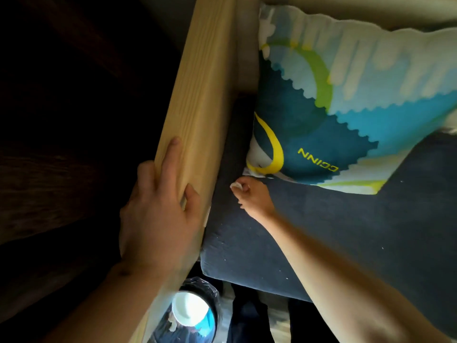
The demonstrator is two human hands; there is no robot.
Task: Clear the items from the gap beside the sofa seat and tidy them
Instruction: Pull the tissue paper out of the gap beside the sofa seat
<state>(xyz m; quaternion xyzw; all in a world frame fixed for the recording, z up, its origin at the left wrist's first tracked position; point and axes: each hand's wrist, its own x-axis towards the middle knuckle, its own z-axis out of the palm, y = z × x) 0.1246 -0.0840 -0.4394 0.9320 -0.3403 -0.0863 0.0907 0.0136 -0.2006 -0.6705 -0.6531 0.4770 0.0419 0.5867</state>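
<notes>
My right hand point(252, 196) is closed around a small white crumpled scrap point(236, 185), held just above the dark gap point(230, 154) between the wooden armrest point(200, 115) and the dark blue seat cushion point(333, 231). My left hand point(158, 214) lies flat over the near end of the armrest, fingers spread, holding nothing. How deep the gap goes stays hidden in shadow.
A blue, white and green printed pillow point(346, 107) leans on the seat right behind my right hand. On the floor below the armrest stands a bin lined with a dark bag point(195, 315), with a white cup and other rubbish inside. The left side is dark.
</notes>
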